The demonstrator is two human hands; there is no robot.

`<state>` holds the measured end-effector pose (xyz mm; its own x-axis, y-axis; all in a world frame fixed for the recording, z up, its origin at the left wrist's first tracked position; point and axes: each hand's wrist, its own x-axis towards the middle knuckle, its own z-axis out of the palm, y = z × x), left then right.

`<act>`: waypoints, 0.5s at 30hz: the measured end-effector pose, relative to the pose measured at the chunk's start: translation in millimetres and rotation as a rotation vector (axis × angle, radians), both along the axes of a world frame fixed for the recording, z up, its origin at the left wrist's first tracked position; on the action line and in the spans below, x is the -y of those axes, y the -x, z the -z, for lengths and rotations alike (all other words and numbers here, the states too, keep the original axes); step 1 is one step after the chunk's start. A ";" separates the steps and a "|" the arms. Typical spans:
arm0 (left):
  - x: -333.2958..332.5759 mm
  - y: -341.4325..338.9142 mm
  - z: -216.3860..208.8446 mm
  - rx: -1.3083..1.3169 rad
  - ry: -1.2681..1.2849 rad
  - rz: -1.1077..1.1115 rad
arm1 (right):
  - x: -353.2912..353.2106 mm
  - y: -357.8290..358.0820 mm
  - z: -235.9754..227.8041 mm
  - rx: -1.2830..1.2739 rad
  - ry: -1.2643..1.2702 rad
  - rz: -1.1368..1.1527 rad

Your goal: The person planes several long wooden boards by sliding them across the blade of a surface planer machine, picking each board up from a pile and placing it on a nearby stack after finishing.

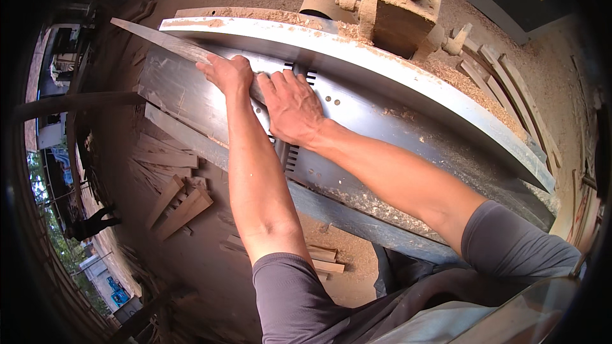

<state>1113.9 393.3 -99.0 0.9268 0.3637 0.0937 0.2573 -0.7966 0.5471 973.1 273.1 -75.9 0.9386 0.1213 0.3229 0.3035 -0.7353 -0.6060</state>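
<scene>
A long narrow wooden board lies slantwise over the metal bed of a jointer, its far-left end sticking out past the fence. My left hand is closed round the board, thumb and fingers over its edges. Just to the right, my right hand grips the board's near end, with its fingers bent over the top. That end is mostly hidden under the hands. Dark slots show in the bed beside my right hand, at the gap between its two halves.
A long fence runs along the bed's far side, with a dusty clamp block behind it. Wood offcuts lie on the floor at left. Several strips lean at right. Sawdust covers much of the floor.
</scene>
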 end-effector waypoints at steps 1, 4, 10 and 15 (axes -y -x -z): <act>14.5 19.6 4.1 0.051 0.073 -0.034 | 17.0 21.8 -5.9 0.005 0.006 0.000; 94.4 106.4 -2.0 0.099 0.092 0.013 | 90.5 100.2 -11.6 -0.065 -0.006 0.007; 266.2 352.7 -12.9 0.125 0.242 0.096 | 278.1 323.9 -36.8 -0.099 0.055 -0.008; 369.6 564.2 -66.8 -0.132 0.906 0.564 | 516.3 552.3 -64.2 -0.198 0.074 0.120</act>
